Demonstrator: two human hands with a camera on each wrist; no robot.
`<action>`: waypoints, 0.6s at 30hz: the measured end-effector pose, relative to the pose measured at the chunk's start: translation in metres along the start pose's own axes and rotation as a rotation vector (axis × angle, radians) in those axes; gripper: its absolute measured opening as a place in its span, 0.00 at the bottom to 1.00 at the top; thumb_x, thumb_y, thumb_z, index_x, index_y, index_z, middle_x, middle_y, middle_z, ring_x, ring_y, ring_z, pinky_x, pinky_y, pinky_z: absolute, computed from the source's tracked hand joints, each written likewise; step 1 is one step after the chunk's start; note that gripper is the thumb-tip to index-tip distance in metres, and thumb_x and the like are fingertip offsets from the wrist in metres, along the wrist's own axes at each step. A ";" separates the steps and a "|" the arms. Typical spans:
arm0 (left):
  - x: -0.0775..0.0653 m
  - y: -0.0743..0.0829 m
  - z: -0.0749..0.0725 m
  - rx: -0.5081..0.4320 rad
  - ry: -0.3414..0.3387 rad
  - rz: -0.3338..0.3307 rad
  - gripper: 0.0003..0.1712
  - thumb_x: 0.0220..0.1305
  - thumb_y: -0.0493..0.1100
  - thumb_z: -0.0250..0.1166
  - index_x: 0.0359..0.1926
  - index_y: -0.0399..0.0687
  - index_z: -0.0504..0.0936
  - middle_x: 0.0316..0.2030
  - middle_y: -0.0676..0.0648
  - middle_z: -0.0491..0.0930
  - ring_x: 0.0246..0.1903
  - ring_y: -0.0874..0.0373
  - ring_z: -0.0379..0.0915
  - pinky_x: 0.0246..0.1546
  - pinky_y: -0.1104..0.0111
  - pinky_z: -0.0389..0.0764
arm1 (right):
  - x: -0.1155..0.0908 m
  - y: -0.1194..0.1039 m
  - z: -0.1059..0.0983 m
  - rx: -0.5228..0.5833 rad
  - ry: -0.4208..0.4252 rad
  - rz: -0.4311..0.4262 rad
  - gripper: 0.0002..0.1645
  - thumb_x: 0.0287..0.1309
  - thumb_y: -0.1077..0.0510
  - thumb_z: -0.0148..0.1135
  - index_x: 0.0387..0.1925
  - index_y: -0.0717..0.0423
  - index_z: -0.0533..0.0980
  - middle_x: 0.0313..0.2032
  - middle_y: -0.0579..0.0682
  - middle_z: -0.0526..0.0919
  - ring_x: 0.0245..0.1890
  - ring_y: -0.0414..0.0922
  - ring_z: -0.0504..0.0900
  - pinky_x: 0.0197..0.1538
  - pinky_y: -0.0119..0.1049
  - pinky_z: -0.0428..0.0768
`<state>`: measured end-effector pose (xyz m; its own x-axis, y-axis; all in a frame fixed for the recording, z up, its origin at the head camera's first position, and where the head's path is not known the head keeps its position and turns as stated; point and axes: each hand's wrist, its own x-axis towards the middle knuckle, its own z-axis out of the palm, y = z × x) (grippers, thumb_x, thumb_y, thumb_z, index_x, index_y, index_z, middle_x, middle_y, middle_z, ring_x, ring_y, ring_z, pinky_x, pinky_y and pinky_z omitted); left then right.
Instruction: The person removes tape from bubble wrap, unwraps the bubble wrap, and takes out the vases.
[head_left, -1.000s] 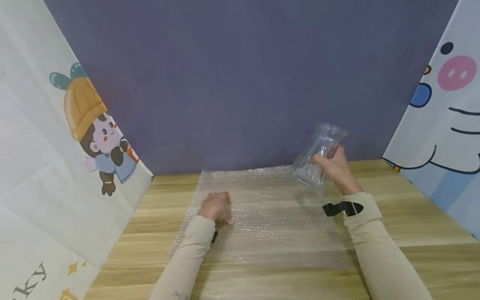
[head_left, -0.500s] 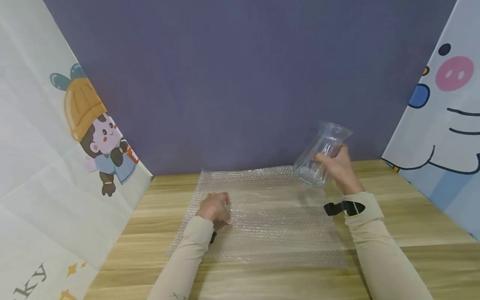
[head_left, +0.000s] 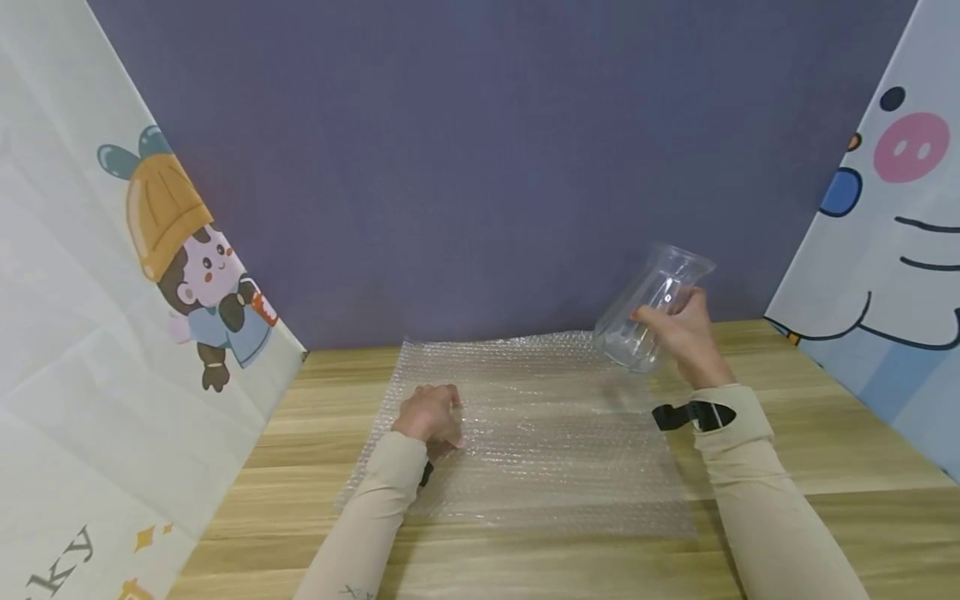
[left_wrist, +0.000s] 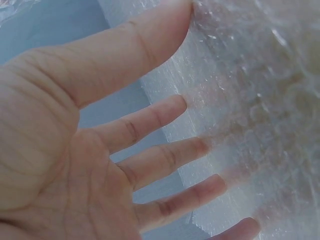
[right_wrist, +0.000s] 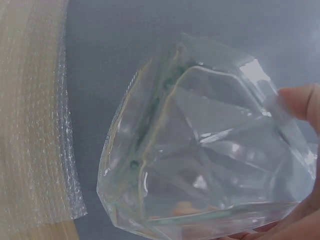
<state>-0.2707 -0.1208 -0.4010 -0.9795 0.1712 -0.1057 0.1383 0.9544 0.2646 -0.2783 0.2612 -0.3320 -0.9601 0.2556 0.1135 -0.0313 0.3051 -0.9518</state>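
A clear glass vase point(head_left: 660, 287) with a flared rim is gripped round its side by my right hand point(head_left: 684, 337). It leans, rim up and to the right, above the far right part of the bubble wrap. In the right wrist view the faceted base of the vase point(right_wrist: 200, 145) faces the camera, with the thumb on its right side. My left hand point(head_left: 431, 414) rests on the left part of the bubble wrap point(head_left: 555, 433). The left wrist view shows straight, spread fingers point(left_wrist: 170, 155), their tips at the wrap point(left_wrist: 270, 120).
The clear sheet lies spread over the wood-grain table point(head_left: 810, 433). Its far edge curls slightly up near the blue-grey back wall point(head_left: 480, 167). White side panels with cartoon prints point(head_left: 217, 275) stand at the left and right.
My right hand has drifted a little to the right with the vase, which leans slightly more. The left hand and the bubble wrap stay almost still.
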 end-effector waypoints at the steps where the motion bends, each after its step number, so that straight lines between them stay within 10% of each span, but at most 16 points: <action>1: 0.000 0.000 0.000 0.000 0.000 -0.001 0.37 0.35 0.45 0.86 0.51 0.49 0.82 0.48 0.42 0.83 0.51 0.45 0.74 0.53 0.46 0.78 | 0.001 0.001 0.000 0.008 0.002 -0.001 0.50 0.58 0.51 0.69 0.69 0.56 0.47 0.53 0.49 0.61 0.53 0.48 0.67 0.51 0.37 0.77; 18: -0.001 0.000 -0.001 -0.006 0.003 0.006 0.37 0.35 0.45 0.86 0.52 0.49 0.82 0.49 0.41 0.83 0.52 0.45 0.75 0.54 0.45 0.77 | 0.004 0.006 -0.003 -0.006 0.087 -0.028 0.54 0.56 0.49 0.73 0.69 0.56 0.46 0.44 0.45 0.59 0.42 0.41 0.65 0.40 0.29 0.74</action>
<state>-0.2696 -0.1208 -0.4002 -0.9792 0.1761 -0.1011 0.1432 0.9519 0.2709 -0.2813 0.2670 -0.3367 -0.9312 0.3255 0.1642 -0.0556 0.3185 -0.9463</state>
